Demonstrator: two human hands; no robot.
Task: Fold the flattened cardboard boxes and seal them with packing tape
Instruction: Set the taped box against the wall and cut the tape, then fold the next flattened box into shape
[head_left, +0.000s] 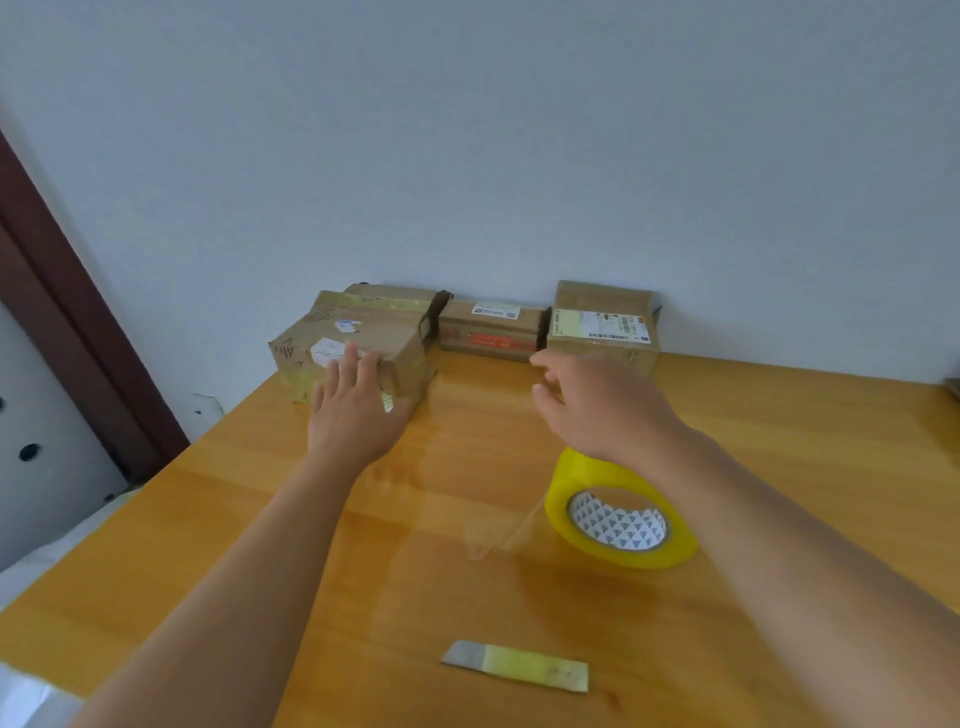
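Observation:
Three taped cardboard boxes stand along the wall at the back of the wooden table (208, 519). My left hand (353, 410) lies flat with fingers spread against the near side of the left box (358, 332). My right hand (597, 400) hovers open in front of the right box (602, 325), fingers slightly curled, holding nothing. A smaller middle box (488, 330) with an orange stripe sits between them. The yellow packing tape roll (618, 512) lies flat under my right forearm, with a loose clear strip trailing to its left.
A short blade wrapped in yellow tape (514, 665) lies near the front edge of the table. A dark brown door frame (67, 312) stands at the left. The table's left edge drops off to a white surface below.

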